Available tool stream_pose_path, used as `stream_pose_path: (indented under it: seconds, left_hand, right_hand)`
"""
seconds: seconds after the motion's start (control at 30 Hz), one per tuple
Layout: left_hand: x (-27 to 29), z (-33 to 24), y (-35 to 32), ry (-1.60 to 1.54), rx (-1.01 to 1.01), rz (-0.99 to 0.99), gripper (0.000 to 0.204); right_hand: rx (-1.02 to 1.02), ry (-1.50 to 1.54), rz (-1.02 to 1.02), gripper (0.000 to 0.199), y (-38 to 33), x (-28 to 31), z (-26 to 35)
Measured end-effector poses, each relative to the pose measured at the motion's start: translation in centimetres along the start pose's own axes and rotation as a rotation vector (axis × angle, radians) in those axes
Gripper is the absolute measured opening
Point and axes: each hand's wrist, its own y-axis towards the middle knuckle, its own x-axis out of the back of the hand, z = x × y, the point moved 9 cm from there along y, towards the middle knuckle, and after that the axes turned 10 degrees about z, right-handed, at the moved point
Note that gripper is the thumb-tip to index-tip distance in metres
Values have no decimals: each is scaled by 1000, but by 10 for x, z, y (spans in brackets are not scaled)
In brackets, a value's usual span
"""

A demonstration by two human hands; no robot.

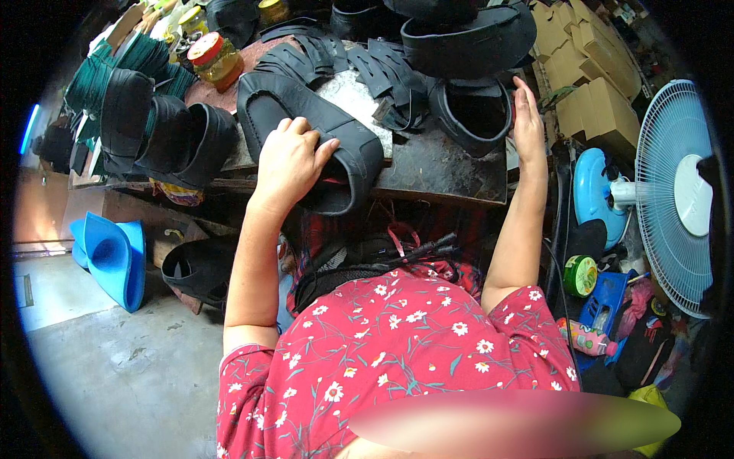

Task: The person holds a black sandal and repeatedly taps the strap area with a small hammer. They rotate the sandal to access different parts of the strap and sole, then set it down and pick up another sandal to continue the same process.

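At the near edge of the bench, the left hand grasps a black shoe by the rim of its opening, which faces the person and juts past the edge. The right hand is released, fingers straight, beside a second shoe; I cannot tell whether they touch. Black pieces lie behind, and a jar stands farther left.

Shoe upper partly behind left fingers; fan cropped.
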Motion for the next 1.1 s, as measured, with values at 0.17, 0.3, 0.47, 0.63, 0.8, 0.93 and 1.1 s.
stream_pose_path:
  seconds: [0.17, 0.3, 0.47, 0.63, 0.8, 0.93, 1.1]
  left_hand:
    - [6, -6, -8, -4, -104, 67, 29]
    - [37, -10, 7, -89, -47, -99, 34]
    - [45, -125, 58, -204, -564, -171, 56]
    - [3, -174, 114, -208, -435, 13, 50]
    - [5, -141, 136, -502, -332, -74, 33]
    - [15, -119, 142, -535, -316, -178, 34]
    - [16, -109, 146, -413, -266, -244, 28]
  right_hand:
    - [72, 150, -175, 57, -35, 11, 6]
    - [-55, 219, -112, 53, -50, 6, -10]
    - [-105, 346, -52, 55, -54, -9, -6]
    - [-47, 434, 68, 56, -51, -23, 3]
    - [129, -275, -131, 43, -19, -4, 5]
    - [-265, -739, 171, 39, 20, -40, -43]
    - [104, -902, -60, 36, 5, -46, 1]
